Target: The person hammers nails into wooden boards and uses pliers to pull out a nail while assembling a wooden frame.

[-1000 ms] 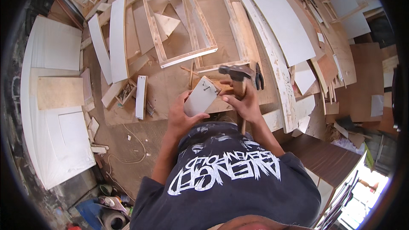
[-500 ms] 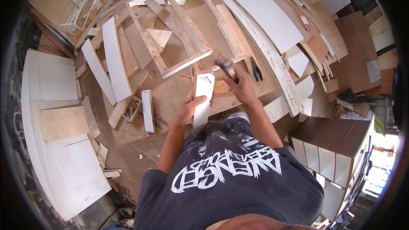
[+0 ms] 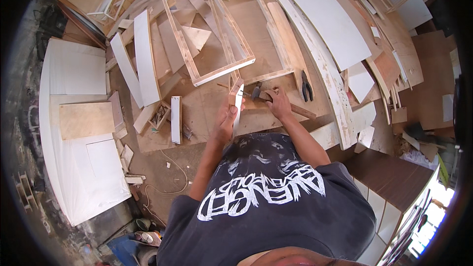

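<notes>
My left hand [image 3: 226,122] grips a short white-faced wooden piece [image 3: 237,110], which stands on edge with its white face to the right. Thin dark nails stick out of that face near the upper end. Closed around the handle of a hammer [image 3: 301,111] is my right hand [image 3: 280,104]. The hammer's metal head points left, close beside the nails; whether it touches them I cannot tell. Beyond both hands lies a rectangular wooden frame [image 3: 224,71] on the brown worktable [image 3: 197,133]. Black-handled pliers [image 3: 307,87] rest to the right of my right hand.
White strips [image 3: 146,59] and a small white-faced block [image 3: 176,119] lie to the left. Long white boards [image 3: 330,17] cover the right side of the table. A brown-topped cabinet [image 3: 389,177] stands near right. White panels [image 3: 81,157] lean at far left, and a cord [image 3: 167,193] trails on the floor.
The wooden piece has turned from face-up onto its edge. My right hand has lowered the hammer, bringing its head beside the nails. The whole view has shifted slightly.
</notes>
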{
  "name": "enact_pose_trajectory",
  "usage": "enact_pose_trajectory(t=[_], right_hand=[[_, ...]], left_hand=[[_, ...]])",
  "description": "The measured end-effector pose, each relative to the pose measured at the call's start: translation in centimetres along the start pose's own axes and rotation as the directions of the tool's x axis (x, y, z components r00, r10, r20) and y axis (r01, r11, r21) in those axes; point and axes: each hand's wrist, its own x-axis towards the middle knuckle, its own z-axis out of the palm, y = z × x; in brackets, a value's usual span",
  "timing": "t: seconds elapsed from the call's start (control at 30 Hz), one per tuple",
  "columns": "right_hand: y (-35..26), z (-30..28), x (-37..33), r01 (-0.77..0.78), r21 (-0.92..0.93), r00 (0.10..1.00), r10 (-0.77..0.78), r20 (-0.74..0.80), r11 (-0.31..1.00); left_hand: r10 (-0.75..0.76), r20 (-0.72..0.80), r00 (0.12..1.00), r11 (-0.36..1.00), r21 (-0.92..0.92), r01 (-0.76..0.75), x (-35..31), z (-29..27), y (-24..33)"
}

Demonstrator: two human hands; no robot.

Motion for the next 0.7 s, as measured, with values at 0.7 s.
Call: enact_pose_trajectory(t=[0.7], right_hand=[[9.8, -10.3, 2.9, -0.557, -0.129, 0.829, 0.559, -0.022, 0.821]], left_hand=[[0.152, -0.084, 0.985, 0.988, -0.015, -0.154, 2.7, 2.9, -0.3]])
